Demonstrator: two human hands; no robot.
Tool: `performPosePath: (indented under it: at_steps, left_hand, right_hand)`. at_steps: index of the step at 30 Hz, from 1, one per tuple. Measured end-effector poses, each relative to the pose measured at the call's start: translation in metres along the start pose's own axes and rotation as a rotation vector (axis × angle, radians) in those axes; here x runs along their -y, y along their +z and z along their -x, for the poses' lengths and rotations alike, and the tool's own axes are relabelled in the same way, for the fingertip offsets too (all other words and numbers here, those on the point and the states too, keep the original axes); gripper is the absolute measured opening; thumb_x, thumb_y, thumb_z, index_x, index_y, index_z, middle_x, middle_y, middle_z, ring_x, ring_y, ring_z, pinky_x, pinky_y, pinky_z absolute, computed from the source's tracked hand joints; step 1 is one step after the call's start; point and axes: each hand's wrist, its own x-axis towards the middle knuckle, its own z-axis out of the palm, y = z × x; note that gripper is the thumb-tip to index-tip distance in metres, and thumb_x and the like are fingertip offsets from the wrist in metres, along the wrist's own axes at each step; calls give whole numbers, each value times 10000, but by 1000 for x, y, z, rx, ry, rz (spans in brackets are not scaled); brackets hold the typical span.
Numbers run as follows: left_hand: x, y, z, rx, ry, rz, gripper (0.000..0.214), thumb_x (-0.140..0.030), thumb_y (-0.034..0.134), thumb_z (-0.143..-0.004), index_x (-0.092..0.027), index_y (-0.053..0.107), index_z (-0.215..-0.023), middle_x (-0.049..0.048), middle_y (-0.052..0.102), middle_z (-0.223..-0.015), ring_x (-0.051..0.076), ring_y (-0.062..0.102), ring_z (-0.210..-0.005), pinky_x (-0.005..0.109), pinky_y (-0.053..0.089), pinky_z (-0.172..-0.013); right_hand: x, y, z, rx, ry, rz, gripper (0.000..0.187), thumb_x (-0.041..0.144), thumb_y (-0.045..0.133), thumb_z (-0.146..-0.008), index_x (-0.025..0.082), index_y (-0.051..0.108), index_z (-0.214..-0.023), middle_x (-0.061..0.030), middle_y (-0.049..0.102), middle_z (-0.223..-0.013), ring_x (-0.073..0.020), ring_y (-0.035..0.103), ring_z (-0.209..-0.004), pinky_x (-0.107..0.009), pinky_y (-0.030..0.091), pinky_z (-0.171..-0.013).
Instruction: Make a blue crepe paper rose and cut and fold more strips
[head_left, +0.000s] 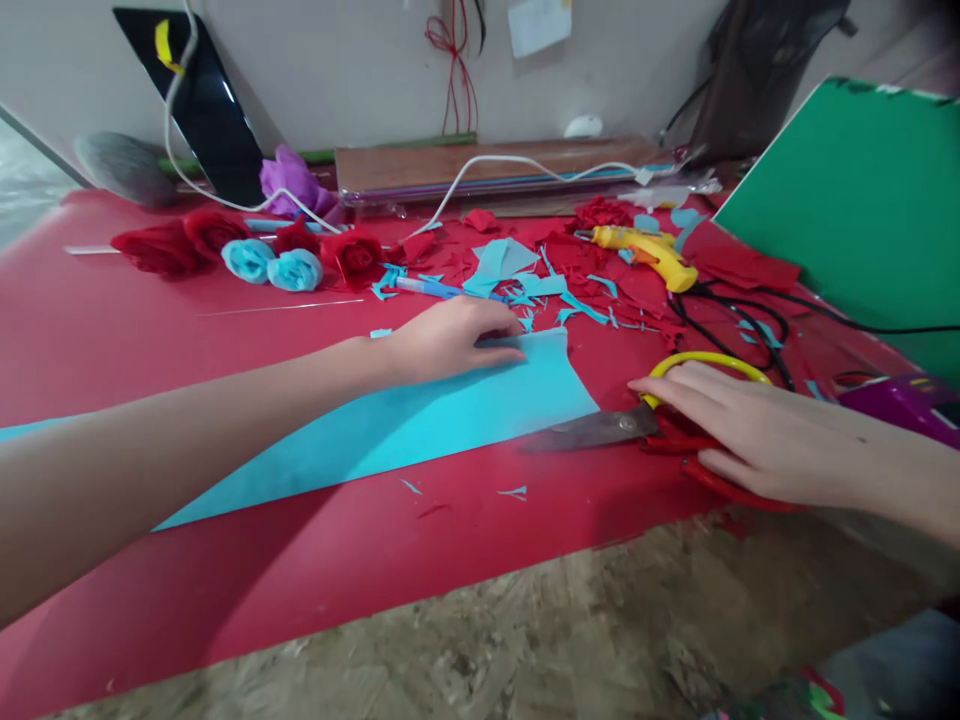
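My left hand [450, 338] rests on the far corner of a long light-blue sheet [390, 425] that lies across a red sheet [112, 320] covering the table; its fingers are curled down on the sheet's edge. My right hand [739, 435] lies flat over the handles of a pair of scissors [600, 428], fingers stretched out. The scissors have a yellow loop and a red loop, and their dark blades point left toward the blue sheet.
Red and blue paper roses [247, 255] lie at the back left beside a purple flower [292, 180]. Paper scraps, a blue pen [435, 288], a yellow glue gun [649, 255] and black cables sit behind. A green board [862, 200] leans at right. Bare wood [562, 640] shows in front.
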Motion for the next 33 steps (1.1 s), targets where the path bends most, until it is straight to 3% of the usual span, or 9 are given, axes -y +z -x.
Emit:
performPosePath:
  at_steps: [5, 10, 14, 26, 33]
  left_hand:
    - [4, 8, 4, -47, 39, -75, 174, -319, 561, -829, -145, 574, -827, 19, 598, -790, 118, 533, -674, 209, 386, -598]
    - [0, 10, 5, -41, 55, -166, 165, -300, 494, -873, -151, 564, -878, 40, 617, -853, 146, 568, -746, 224, 400, -619]
    - [0, 10, 5, -29, 74, -214, 157, -289, 470, -886, -161, 555, -918, 53, 626, -903, 156, 581, -791, 234, 410, -642]
    - [1, 14, 5, -45, 82, -269, 174, -297, 458, -893, -158, 548, -946, 62, 634, -938, 165, 592, -821, 230, 393, -634]
    - [2, 15, 4, -46, 82, -257, 171, -306, 462, -892, -162, 544, -934, 56, 633, -947, 161, 586, -810, 227, 369, -602]
  right_hand:
    - [4, -1, -5, -1, 7, -38, 561, 154, 419, -722, 69, 375, -1275, -164, 543, -1116, -268, 526, -1024, -389, 471, -828]
    - [8, -1, -12, -52, -1, -41, 543, 131, 418, -708, 69, 412, -1248, -153, 567, -1080, -249, 545, -1003, -353, 478, -785]
    - [9, -3, -10, -22, -13, -23, 516, 145, 426, -723, 68, 428, -1234, -153, 572, -1079, -256, 546, -997, -364, 472, -793]
    - [15, -4, -26, -30, -22, -23, 551, 106, 425, -690, 60, 400, -1238, -159, 557, -1044, -248, 566, -931, -376, 494, -751]
    - [17, -7, -18, -14, -38, 9, 543, 112, 413, -701, 59, 386, -1242, -180, 547, -1060, -287, 535, -993, -398, 487, -773]
